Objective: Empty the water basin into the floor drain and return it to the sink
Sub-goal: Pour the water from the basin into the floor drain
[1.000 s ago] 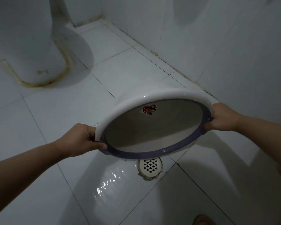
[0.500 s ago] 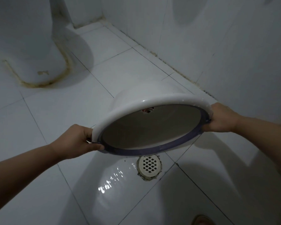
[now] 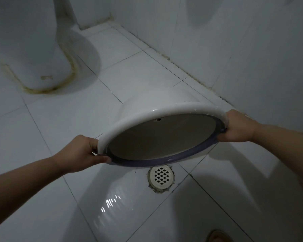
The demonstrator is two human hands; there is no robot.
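I hold a white water basin (image 3: 164,109) with a purple rim above the floor, tipped steeply so its open mouth faces me and down. My left hand (image 3: 80,152) grips the rim at its lower left. At the right end my right hand (image 3: 238,128) grips the rim. Just below the basin's lower edge sits the round white floor drain (image 3: 161,176) with its diamond grille. A wet, shiny patch (image 3: 112,201) lies on the tiles left of and below the drain. The sink is out of view.
A white toilet base (image 3: 35,49) with a stained seal stands at the upper left. A tiled wall (image 3: 234,41) runs along the right and back. A foot or slipper (image 3: 217,236) shows at the bottom edge.
The basin has tipped further over, so the red leaf mark inside it is nearly hidden. It has also risen slightly, uncovering the whole drain.
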